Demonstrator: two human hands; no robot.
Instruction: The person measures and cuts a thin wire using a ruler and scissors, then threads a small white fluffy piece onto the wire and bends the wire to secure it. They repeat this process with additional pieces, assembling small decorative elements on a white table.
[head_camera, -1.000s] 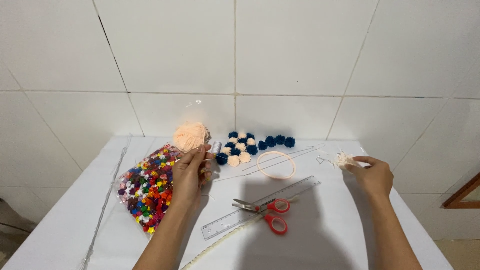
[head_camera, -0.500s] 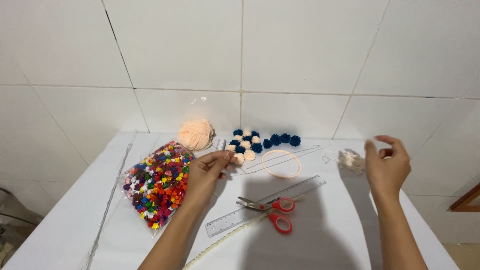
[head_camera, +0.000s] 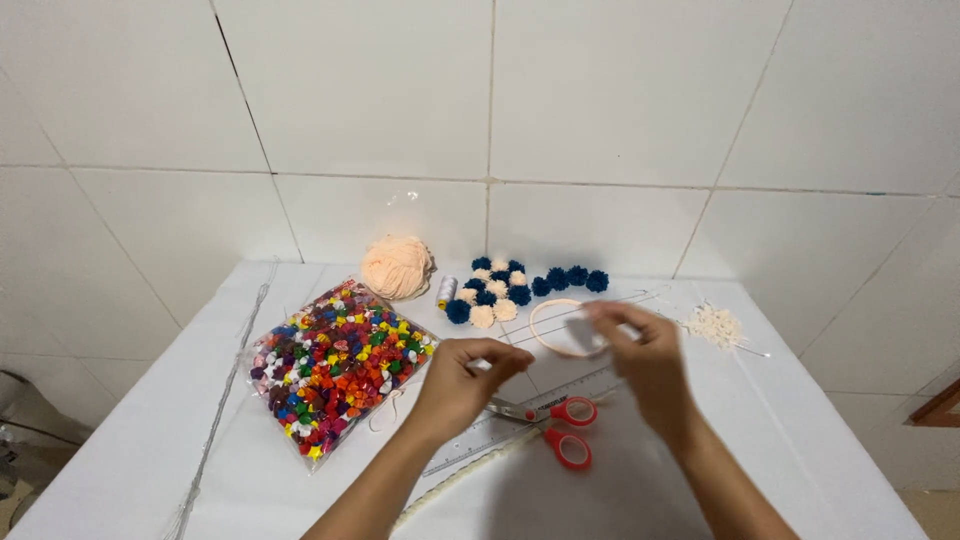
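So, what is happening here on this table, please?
A person works with both bare hands above a white table. The right hand pinches a small pale piece, too blurred to identify. The left hand is half closed near it, above red-handled scissors and a clear ruler. A bag of colourful beads, blue and cream pom-poms and peach yarn lie behind.

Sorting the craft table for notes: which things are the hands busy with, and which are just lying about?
In hand:
left hand
right hand, pinching a small pale piece

Lying about:
bag of coloured beads
scissors
ruler
pompoms
yarn ball
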